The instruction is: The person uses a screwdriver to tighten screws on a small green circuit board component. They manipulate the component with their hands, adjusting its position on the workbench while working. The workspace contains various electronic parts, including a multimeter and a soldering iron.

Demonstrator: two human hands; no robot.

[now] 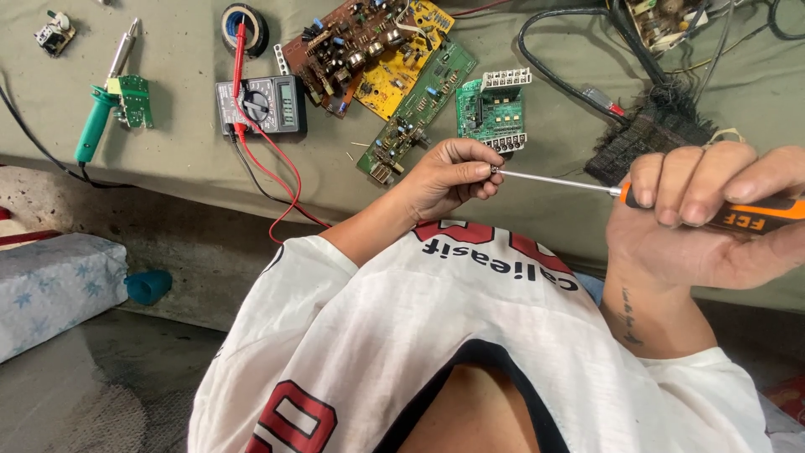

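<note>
Over the lap, before the workbench:
Right hand (713, 214): fingers wrapped round the orange screwdriver (637, 195) handle.
Left hand (449, 176): fingertips pinching a small screw (495, 169) at the tip.
Nearby: green circuit board (493, 109), multimeter (262, 105).

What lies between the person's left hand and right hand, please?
The head view shows only the screwdriver, its metal shaft running from the right hand to the left hand.

— What colours sit by the hands?
— The screwdriver (738, 214) handle in the right hand (713, 218) is orange and black. Beyond the left hand (453, 176) lies a green circuit board (490, 113), beside a yellow one (402, 67).
</note>
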